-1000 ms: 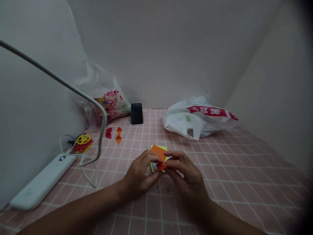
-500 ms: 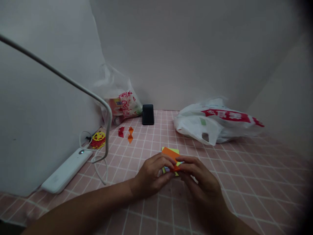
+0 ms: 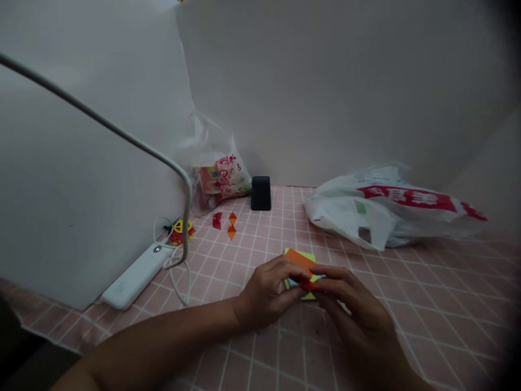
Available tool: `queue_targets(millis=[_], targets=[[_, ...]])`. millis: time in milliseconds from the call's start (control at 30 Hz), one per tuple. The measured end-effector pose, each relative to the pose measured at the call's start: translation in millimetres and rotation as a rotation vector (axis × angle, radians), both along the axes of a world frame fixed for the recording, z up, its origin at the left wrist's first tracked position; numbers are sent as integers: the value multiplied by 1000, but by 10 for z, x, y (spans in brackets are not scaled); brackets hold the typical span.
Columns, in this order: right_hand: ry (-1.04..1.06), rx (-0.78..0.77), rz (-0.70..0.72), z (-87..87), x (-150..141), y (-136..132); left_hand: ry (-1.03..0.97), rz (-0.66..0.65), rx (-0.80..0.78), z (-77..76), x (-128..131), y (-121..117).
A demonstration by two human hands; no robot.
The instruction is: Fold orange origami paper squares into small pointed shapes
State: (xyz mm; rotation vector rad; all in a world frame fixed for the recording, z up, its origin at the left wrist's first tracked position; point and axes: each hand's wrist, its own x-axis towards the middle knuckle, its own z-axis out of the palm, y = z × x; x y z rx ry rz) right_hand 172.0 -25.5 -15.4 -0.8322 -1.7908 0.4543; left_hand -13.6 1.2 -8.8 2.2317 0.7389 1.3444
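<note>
Both hands meet over a small stack of coloured paper squares on the table. My left hand (image 3: pixel 272 290) pinches the near-left edge of an orange sheet of paper (image 3: pixel 299 260). From the other side, the fingers of my right hand (image 3: pixel 354 304) close on the same sheet, whose near edge looks folded up. Under it lie a yellow-green paper square (image 3: pixel 311 255) and a bit of light blue paper. My fingers partly hide the fold. Farther off to the left lie two small orange folded paper shapes (image 3: pixel 232 231) and a red folded paper piece (image 3: pixel 217 220).
A white power strip (image 3: pixel 136 277) with a looped cable lies at left beside yellow and red cut-out shapes (image 3: pixel 182 231). A grey cable (image 3: pixel 122 138) crosses the view above. At the back are a clear plastic bag (image 3: pixel 223 174), a black phone (image 3: pixel 261 193) and a white plastic bag (image 3: pixel 345 209).
The view has turned slightly left, so everything sits farther right in it. Both hands stay on the orange paper, with only slight finger movement.
</note>
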Motion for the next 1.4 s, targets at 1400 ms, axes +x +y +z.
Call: queue_targets(millis=[1400], targets=[[109, 5, 68, 76, -52, -28, -6, 18, 122, 59, -44, -40]])
